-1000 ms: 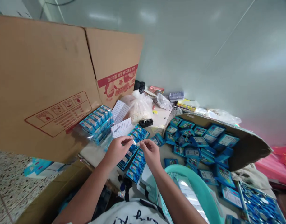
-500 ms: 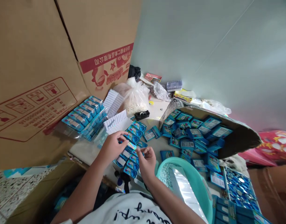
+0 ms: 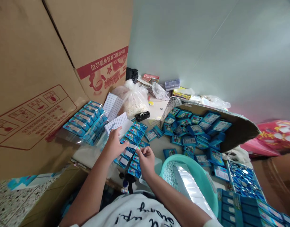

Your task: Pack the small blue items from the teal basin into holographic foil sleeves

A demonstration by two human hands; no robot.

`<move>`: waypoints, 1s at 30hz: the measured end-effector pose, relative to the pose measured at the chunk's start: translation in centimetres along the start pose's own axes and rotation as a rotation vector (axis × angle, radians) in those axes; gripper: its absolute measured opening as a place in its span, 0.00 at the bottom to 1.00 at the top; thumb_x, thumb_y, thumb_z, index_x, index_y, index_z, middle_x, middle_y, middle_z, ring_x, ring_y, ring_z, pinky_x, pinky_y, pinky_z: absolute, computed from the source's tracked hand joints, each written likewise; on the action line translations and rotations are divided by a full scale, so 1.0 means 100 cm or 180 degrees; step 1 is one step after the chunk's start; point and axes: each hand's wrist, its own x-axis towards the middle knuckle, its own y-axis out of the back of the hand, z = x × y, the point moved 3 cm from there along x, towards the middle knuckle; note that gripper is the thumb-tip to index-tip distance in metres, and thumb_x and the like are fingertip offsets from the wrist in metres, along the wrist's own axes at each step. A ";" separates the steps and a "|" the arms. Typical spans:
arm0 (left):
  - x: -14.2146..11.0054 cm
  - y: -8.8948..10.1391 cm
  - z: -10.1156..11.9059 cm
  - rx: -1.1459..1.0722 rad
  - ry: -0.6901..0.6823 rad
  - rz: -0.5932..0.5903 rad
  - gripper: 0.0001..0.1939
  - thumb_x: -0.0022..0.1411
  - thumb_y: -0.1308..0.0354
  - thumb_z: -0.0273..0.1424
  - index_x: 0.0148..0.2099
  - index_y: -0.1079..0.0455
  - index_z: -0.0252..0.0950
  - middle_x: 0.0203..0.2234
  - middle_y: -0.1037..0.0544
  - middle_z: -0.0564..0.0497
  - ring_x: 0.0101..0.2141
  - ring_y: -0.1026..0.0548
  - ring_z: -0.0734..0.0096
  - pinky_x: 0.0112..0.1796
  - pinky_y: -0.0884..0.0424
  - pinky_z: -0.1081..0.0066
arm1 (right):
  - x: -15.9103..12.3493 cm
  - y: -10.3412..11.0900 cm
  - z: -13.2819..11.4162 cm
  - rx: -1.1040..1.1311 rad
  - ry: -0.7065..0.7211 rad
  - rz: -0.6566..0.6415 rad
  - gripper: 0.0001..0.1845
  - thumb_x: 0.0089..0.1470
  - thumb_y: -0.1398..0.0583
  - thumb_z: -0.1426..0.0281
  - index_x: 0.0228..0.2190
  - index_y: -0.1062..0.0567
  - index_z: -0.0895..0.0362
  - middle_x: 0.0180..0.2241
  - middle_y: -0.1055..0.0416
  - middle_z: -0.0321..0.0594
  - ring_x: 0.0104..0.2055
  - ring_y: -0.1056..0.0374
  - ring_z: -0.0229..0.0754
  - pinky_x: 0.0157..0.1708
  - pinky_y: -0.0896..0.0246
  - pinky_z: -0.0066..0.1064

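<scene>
My left hand (image 3: 113, 145) lies over a row of blue blister cards (image 3: 129, 154), its fingers spread and its thumb near a small shiny strip (image 3: 133, 147). I cannot tell whether that thumb grips the strip. My right hand (image 3: 146, 160) pinches the strip's other end just above the cards. Behind the hands lie two sheets of lined paper (image 3: 115, 123), and a clear bag of stacked blue packs (image 3: 84, 124) sits to the left.
A large cardboard box (image 3: 41, 78) stands at the left. A cardboard lid (image 3: 239, 132) holds loose blue cards at the right, above a teal basin (image 3: 189, 179). Behind are a bag of white pieces (image 3: 132, 101) and a black tape dispenser (image 3: 142, 116).
The whole view has turned, so the scene sits further left and higher. My left fingers have lifted and spread, and my right hand has dropped slightly lower over the cards.
</scene>
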 end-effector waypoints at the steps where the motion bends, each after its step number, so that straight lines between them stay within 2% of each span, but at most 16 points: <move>1: 0.002 0.000 -0.003 0.0003 0.0045 -0.0016 0.37 0.50 0.35 0.34 0.62 0.38 0.34 0.46 0.28 0.43 0.42 0.25 0.61 0.45 0.27 0.62 | -0.001 -0.003 0.007 -0.0079 -0.0112 -0.0129 0.26 0.50 0.36 0.52 0.22 0.45 0.52 0.20 0.40 0.29 0.25 0.40 0.37 0.27 0.41 0.28; 4: 0.009 0.000 -0.007 -0.0126 0.0006 -0.0383 0.30 0.52 0.37 0.36 0.57 0.32 0.34 0.43 0.26 0.45 0.40 0.25 0.64 0.44 0.27 0.64 | -0.006 -0.004 0.021 -0.0384 -0.0269 -0.0509 0.24 0.50 0.38 0.50 0.21 0.43 0.52 0.16 0.40 0.29 0.20 0.39 0.37 0.20 0.44 0.27; 6: 0.008 0.004 -0.008 -0.0121 -0.0010 -0.0448 0.24 0.57 0.42 0.38 0.55 0.30 0.34 0.40 0.24 0.45 0.38 0.24 0.63 0.43 0.26 0.63 | -0.008 0.011 0.022 -0.0609 -0.0179 -0.0590 0.21 0.51 0.38 0.52 0.21 0.38 0.53 0.16 0.37 0.31 0.20 0.37 0.38 0.20 0.42 0.27; 7: 0.005 0.007 -0.008 -0.0110 0.0019 -0.0361 0.23 0.59 0.44 0.39 0.54 0.29 0.34 0.38 0.23 0.45 0.38 0.23 0.62 0.42 0.26 0.63 | -0.008 0.025 0.020 -0.0765 -0.0106 -0.0574 0.18 0.50 0.38 0.55 0.22 0.35 0.54 0.17 0.35 0.32 0.22 0.35 0.39 0.22 0.40 0.28; 9: -0.005 0.016 -0.007 -0.0143 0.0064 0.0088 0.22 0.61 0.45 0.41 0.52 0.28 0.35 0.38 0.21 0.45 0.38 0.23 0.59 0.42 0.25 0.61 | -0.006 0.072 0.011 -0.1160 0.0041 -0.0402 0.11 0.49 0.37 0.61 0.25 0.29 0.54 0.24 0.28 0.35 0.29 0.31 0.41 0.31 0.34 0.31; 11: -0.022 0.023 -0.006 -0.0434 0.0006 0.0599 0.20 0.61 0.44 0.42 0.52 0.27 0.39 0.40 0.20 0.48 0.40 0.22 0.59 0.45 0.25 0.58 | -0.008 0.139 0.002 -0.1647 0.0102 -0.0025 0.05 0.50 0.38 0.67 0.31 0.25 0.54 0.36 0.25 0.39 0.42 0.30 0.44 0.45 0.35 0.35; 13: -0.045 0.031 -0.003 -0.0605 -0.0186 0.1299 0.17 0.61 0.42 0.40 0.51 0.26 0.42 0.40 0.20 0.50 0.37 0.21 0.60 0.43 0.24 0.56 | -0.018 0.213 -0.005 -0.2164 -0.0023 0.0503 0.11 0.52 0.41 0.70 0.40 0.25 0.55 0.47 0.27 0.45 0.54 0.35 0.48 0.55 0.42 0.40; 14: -0.059 0.034 0.001 -0.0492 -0.0445 0.1655 0.16 0.61 0.42 0.38 0.51 0.25 0.42 0.40 0.20 0.50 0.37 0.22 0.59 0.43 0.24 0.54 | -0.026 0.248 -0.005 -0.2409 -0.0166 0.0730 0.14 0.52 0.41 0.71 0.43 0.26 0.57 0.50 0.29 0.49 0.56 0.37 0.50 0.57 0.44 0.42; 16: -0.088 0.035 0.015 0.0054 -0.1214 0.2189 0.14 0.59 0.39 0.33 0.47 0.24 0.40 0.37 0.20 0.47 0.38 0.22 0.54 0.44 0.25 0.51 | -0.042 0.304 0.001 -0.2837 -0.0575 0.0955 0.18 0.49 0.38 0.71 0.44 0.26 0.61 0.49 0.29 0.54 0.56 0.36 0.55 0.55 0.44 0.45; 18: -0.114 0.029 0.032 0.0599 -0.2039 0.2277 0.11 0.55 0.37 0.28 0.43 0.24 0.37 0.33 0.21 0.45 0.38 0.23 0.53 0.43 0.25 0.51 | -0.054 0.336 0.014 -0.3154 -0.0975 0.0891 0.22 0.42 0.32 0.71 0.41 0.26 0.62 0.43 0.26 0.53 0.50 0.32 0.58 0.50 0.40 0.45; 20: -0.133 0.018 0.048 0.0776 -0.2620 0.1939 0.11 0.54 0.36 0.24 0.41 0.25 0.37 0.32 0.22 0.45 0.37 0.23 0.55 0.42 0.25 0.55 | -0.061 0.347 0.026 -0.3365 -0.1194 0.0682 0.24 0.37 0.29 0.72 0.40 0.25 0.61 0.38 0.24 0.48 0.45 0.29 0.55 0.45 0.36 0.41; 23: -0.153 0.001 0.070 0.0724 -0.2997 0.1197 0.14 0.55 0.37 0.21 0.44 0.27 0.39 0.37 0.23 0.46 0.38 0.22 0.61 0.43 0.25 0.61 | -0.069 0.341 0.029 -0.3540 -0.1082 0.0384 0.20 0.43 0.33 0.74 0.42 0.24 0.60 0.40 0.22 0.46 0.44 0.28 0.52 0.42 0.36 0.36; 27: -0.175 -0.018 0.108 0.0602 -0.3206 0.0511 0.20 0.56 0.39 0.18 0.49 0.29 0.43 0.39 0.22 0.48 0.41 0.23 0.64 0.45 0.26 0.62 | -0.078 0.330 -0.006 -0.3664 -0.0555 0.0174 0.21 0.56 0.44 0.76 0.51 0.26 0.59 0.47 0.24 0.51 0.48 0.28 0.54 0.43 0.37 0.37; 30: -0.185 -0.037 0.145 0.0782 -0.3466 0.0074 0.19 0.60 0.42 0.22 0.52 0.30 0.43 0.40 0.20 0.49 0.44 0.23 0.64 0.55 0.31 0.56 | -0.084 0.315 -0.047 -0.3749 -0.0083 -0.0130 0.23 0.59 0.45 0.73 0.55 0.27 0.55 0.49 0.24 0.50 0.48 0.28 0.56 0.41 0.36 0.38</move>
